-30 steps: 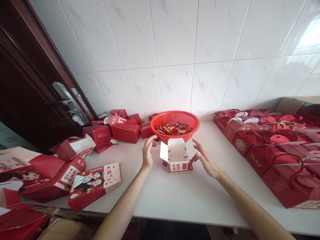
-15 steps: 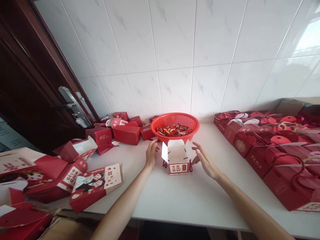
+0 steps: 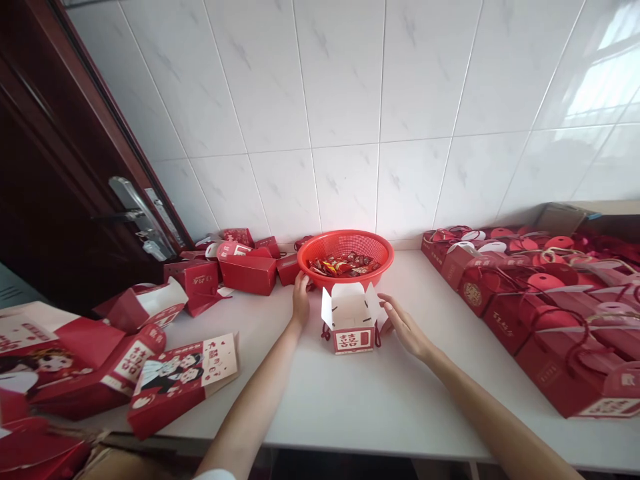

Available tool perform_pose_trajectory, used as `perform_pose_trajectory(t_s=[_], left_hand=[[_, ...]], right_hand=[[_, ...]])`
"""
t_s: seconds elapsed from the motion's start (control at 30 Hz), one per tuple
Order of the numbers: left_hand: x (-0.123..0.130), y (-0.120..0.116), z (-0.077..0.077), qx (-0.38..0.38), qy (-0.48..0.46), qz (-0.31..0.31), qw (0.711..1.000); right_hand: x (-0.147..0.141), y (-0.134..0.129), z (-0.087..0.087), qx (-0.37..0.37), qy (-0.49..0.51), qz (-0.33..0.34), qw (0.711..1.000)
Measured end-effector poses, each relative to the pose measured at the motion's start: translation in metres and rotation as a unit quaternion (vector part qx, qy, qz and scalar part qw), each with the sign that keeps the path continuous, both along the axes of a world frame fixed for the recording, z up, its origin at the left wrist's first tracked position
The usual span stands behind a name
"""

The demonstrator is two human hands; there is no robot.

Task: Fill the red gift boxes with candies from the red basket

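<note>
A small red candy box [image 3: 354,340] with white inner walls and a red double-happiness print stands upright on the table, its top flaps raised. Red cords hang at its two sides. My right hand [image 3: 405,330] is beside the box's right flap, fingers stretched out; whether they touch it I cannot tell. My left hand [image 3: 301,301] reaches to the lower left of the red plastic basket [image 3: 385,257], fingers extended and holding nothing visible. Wrapped candies [image 3: 345,265] lie in the basket, just behind the box.
Rows of closed red gift boxes [image 3: 505,320] line the right side, with a cardboard carton [image 3: 565,217] behind. Open and folded boxes [image 3: 185,373] are scattered on the left of the white table [image 3: 320,413]. A dark door [image 3: 65,167] stands at left, a tiled wall at the back.
My left hand has moved forward to the basket's near left side. The right hand has come slightly closer to the box. The view has shifted a little; the box stands in place.
</note>
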State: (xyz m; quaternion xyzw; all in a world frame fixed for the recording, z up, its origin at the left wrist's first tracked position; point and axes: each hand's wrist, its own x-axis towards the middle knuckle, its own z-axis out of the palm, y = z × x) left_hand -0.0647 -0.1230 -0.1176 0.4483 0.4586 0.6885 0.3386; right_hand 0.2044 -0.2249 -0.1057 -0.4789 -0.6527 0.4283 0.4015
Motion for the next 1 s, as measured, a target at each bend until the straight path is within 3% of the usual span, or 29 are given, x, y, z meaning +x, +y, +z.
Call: perform_pose_trajectory(t_s=[0.1, 0.43, 0.73, 0.83, 1.0], left_hand=[[0.001, 0.001, 0.000, 0.004, -0.013, -0.018, 1.000], [0.001, 0.002, -0.003, -0.019, -0.020, 0.008, 1.000], [0.003, 0.001, 0.001, -0.024, 0.002, -0.007, 1.000], [0.007, -0.004, 0.001, -0.032, 0.017, -0.032, 0.999], [0.024, -0.014, -0.003, -0.048, 0.046, -0.128, 0.990]], right_hand=[[0.001, 0.004, -0.005, -0.008, 0.015, -0.007, 1.000], [-0.001, 0.012, -0.016, -0.002, 0.022, -0.021, 1.000], [0.001, 0.010, -0.011, -0.013, 0.062, -0.014, 0.998], [0.002, 0.006, -0.007, 0.001, 0.075, -0.006, 0.997], [-0.001, -0.004, 0.003, 0.025, 0.053, 0.055, 0.997]])
